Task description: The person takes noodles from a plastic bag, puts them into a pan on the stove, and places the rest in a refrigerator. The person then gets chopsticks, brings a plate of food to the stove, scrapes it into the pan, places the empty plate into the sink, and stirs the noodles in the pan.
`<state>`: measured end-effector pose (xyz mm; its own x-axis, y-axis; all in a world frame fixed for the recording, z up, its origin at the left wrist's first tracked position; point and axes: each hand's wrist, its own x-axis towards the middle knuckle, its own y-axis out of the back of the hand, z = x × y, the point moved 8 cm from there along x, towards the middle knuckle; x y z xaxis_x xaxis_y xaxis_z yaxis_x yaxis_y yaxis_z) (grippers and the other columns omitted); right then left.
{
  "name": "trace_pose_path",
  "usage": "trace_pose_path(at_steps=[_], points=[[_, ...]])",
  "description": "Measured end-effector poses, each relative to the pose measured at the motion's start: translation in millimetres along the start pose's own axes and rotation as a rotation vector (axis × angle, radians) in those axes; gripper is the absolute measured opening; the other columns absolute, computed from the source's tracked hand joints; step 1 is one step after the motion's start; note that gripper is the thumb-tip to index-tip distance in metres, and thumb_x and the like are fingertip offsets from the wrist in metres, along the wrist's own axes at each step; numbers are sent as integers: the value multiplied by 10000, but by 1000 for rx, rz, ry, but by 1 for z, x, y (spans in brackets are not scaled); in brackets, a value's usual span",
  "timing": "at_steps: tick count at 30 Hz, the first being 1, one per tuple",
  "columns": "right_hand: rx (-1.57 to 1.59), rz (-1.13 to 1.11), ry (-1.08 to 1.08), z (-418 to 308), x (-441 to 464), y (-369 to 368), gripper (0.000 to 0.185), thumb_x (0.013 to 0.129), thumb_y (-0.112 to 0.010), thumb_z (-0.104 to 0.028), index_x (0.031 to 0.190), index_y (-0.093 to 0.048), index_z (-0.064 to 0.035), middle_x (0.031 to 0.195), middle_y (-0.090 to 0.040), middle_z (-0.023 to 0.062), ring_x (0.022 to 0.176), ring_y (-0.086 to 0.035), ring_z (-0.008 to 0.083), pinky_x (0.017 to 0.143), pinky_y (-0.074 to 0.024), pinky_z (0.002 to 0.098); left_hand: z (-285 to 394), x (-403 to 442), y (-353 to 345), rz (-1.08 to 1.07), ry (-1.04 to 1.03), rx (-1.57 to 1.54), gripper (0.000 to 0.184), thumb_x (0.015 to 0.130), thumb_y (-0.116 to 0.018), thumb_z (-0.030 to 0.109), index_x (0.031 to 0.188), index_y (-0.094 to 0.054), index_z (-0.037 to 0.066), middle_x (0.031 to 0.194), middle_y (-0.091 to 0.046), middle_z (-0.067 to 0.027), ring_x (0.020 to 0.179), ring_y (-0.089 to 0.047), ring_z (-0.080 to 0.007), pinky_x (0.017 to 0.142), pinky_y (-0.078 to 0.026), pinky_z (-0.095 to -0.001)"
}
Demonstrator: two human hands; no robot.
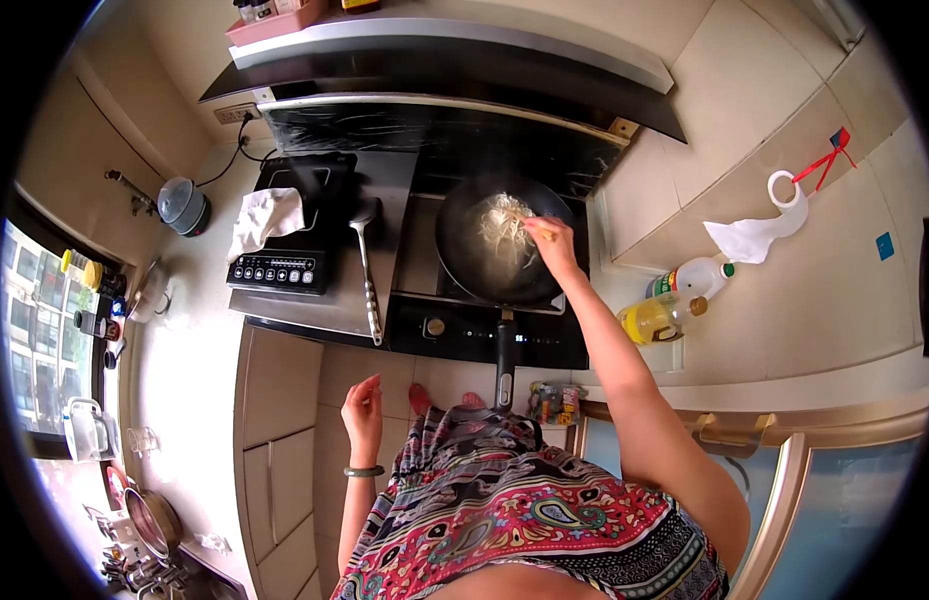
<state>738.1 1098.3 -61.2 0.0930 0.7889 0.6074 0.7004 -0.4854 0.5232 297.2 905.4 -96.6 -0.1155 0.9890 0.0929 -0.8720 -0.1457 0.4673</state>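
Pale, thin strands that look like noodles (504,222) lie in a dark frying pan (474,272) on the right hob, with faint steam over them. Over the pan's right side, my right hand (552,246) is closed on wooden chopsticks (525,219), whose tips reach into the strands. My left hand (362,408) hangs in the air in front of the counter, its fingers loosely bent and nothing visible in it. The pan's black handle (505,365) points toward my body, and neither hand touches it.
A metal ladle (365,270) lies left of the pan. Beside it, a white cloth (266,220) rests on a portable induction cooker (276,272). An oil bottle (659,319) and a white bottle (694,277) stand to the right. A shelf (454,50) overhangs the back.
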Motion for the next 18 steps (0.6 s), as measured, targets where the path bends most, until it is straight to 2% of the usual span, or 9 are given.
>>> trace_pose_path(at_steps=[3, 4, 6, 7, 10, 12, 14, 16, 18], points=[[-26, -236, 113, -18, -21, -25, 111, 799, -717, -116, 892, -711, -56, 866, -706, 125, 774, -669, 276, 708, -523, 347, -7, -2, -2, -35, 47, -21, 198, 880, -596, 20, 1059, -679, 31, 936, -668, -89, 778, -642, -156, 672, -509, -266], [-28, -238, 109, -18, -24, -24, 111, 799, -717, -116, 892, -711, -56, 866, -706, 125, 774, -669, 276, 708, -523, 347, -9, -2, -3, -35, 31, -16, 198, 881, -595, 17, 1060, -677, 28, 936, -668, -91, 777, -643, -158, 675, -509, -265], [-14, -155, -108, -8, -30, -7, 95, 809, -714, -131, 878, -720, -67, 846, -706, 119, 769, -661, 284, 725, -510, 366, -11, -7, -5, -45, 24, -16, 198, 882, -593, 15, 1061, -676, 25, 936, -669, -94, 776, -643, -159, 678, -510, -264], [-86, -146, -49, -18, -35, -1, 96, 808, -715, -133, 873, -717, -62, 850, -707, 114, 762, -659, 284, 732, -509, 363, -10, -6, -7, -58, 20, -3, 199, 880, -597, 14, 1062, -674, 23, 928, -666, -93, 774, -642, -157, 676, -509, -261], [-38, -244, 68, -40, -57, 3, 101, 806, -716, -126, 873, -704, -51, 838, -706, 110, 755, -653, 279, 714, -506, 358, -10, -4, -13, -73, 10, -2, 199, 874, -604, 10, 1060, -674, 21, 905, -660, -92, 770, -639, -152, 668, -507, -258], [-65, -172, -117, -25, -62, 25, 93, 797, -724, -116, 868, -699, -61, 842, -705, 105, 744, -644, 286, 697, -504, 355, -8, -4, -17, -78, 7, -19, 199, 871, -608, 8, 1058, -675, 22, 892, -657, -91, 767, -637, -148, 662, -506, -257], [-106, -192, -105, -29, -70, 40, 84, 793, -727, -106, 860, -696, -65, 845, -703, 101, 737, -631, 288, 688, -501, 356, 2, -3, -20, -53, -53, -7, 155, 879, -615, 37, 1020, -680, 39, 849, -648, -105, 703, -635, -196, 617, -503, -295], [-69, -306, -85, -41, -78, 45, 82, 792, -728, -103, 859, -694, -72, 840, -700, 91, 738, -620, 282, 685, -498, 359, 1, -2, -23, -60, -51, -9, 156, 879, -615, 36, 1020, -681, 39, 856, -650, -107, 708, -638, -198, 620, -504, -294], [-35, -244, -162, -51, -77, 71, 94, 784, -734, -110, 865, -693, -86, 826, -696, 72, 727, -605, 272, 689, -495, 362, 1, -4, -25, -64, -45, -10, 157, 879, -615, 36, 1021, -682, 40, 862, -653, -109, 713, -641, -201, 623, -506, -293]])
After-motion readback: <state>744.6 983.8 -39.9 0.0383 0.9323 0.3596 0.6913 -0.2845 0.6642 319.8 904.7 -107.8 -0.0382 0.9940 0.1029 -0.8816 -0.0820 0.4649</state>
